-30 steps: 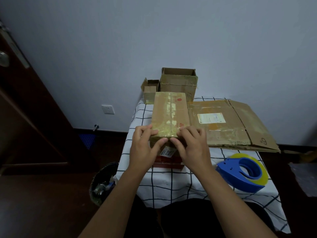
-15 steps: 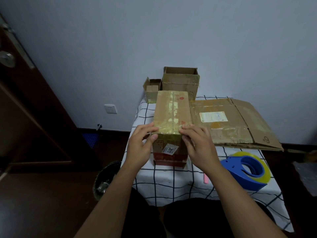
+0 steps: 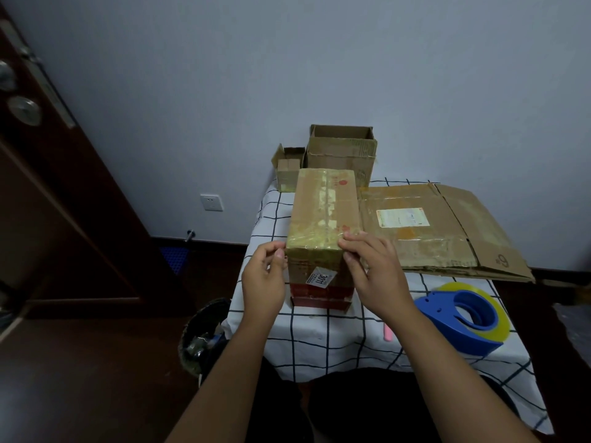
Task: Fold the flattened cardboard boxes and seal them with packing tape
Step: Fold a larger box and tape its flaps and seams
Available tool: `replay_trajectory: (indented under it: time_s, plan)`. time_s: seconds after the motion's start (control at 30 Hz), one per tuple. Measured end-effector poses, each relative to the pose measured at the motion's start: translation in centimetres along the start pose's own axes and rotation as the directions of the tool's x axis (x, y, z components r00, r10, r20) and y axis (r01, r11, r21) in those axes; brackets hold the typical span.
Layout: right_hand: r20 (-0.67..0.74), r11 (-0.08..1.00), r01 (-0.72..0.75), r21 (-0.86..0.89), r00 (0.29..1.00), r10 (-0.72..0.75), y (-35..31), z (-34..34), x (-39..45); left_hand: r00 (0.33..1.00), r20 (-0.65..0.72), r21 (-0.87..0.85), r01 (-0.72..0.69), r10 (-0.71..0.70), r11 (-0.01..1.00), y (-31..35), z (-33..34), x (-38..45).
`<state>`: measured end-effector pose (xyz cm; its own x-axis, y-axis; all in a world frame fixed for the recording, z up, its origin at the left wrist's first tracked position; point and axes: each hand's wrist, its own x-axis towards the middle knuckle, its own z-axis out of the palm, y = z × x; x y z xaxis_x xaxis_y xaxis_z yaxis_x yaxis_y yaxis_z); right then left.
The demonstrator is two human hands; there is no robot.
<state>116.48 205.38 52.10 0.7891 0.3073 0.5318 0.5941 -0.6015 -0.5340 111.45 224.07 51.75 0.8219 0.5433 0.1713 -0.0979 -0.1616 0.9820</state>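
On the counter point(image 3: 319, 340) with the checked cloth, a taped cardboard box point(image 3: 323, 219) stands closed at the middle, long side running away from the camera. Left hand point(image 3: 263, 276) is at the box's near left corner, fingers curled, fingertips touching the edge; can't tell if it actually grips. Right hand point(image 3: 372, 263) is at the near right corner, fingers bent onto the top edge and side; grip also unclear. Hands are apart, one on each side of the box. Flattened cardboard box point(image 3: 441, 231) lies flat just right of it. Blue tape dispenser point(image 3: 463, 318) with yellowish tape sits near the counter's right front. Two open boxes, small point(image 3: 287, 169) and larger point(image 3: 342, 151), stand at the back against the wall.
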Motion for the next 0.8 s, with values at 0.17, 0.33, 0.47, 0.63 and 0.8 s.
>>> replay_trajectory:
  time_s: [0.17, 0.33, 0.47, 0.63, 0.8]
  plan:
    - [-0.015, 1.0, -0.005, 0.014, 1.0, 0.005, 0.0, 0.1, -0.1, 0.993, -0.091, -0.001, 0.071, -0.071, 0.997, 0.1, 0.6, 0.1]
    - [-0.033, 1.0, -0.002, 0.016, 0.999, 0.002, -0.1, 0.3, 0.0, 0.987, -0.146, 0.133, -0.048, 0.068, 0.99, 0.5, 1.8, -2.4]
    - [-0.046, 1.0, -0.001, -0.001, 0.999, 0.001, 0.1, 0.2, 0.0, 0.997, -0.074, 0.108, -0.025, 0.033, 0.994, 0.2, 1.7, -3.1]
    - [0.037, 0.998, 0.052, 0.04, 0.998, -0.054, 0.0, 0.2, 0.0, 0.987, 0.001, 0.287, -0.157, 0.163, 0.945, 1.2, 1.2, -3.1]
    - [0.104, 0.948, -0.123, 0.293, 0.99, 0.096, -0.2, -0.6, -0.4, 0.786, 0.41, 0.57, -0.617, 0.463, 0.542, 1.9, 2.5, -0.8]
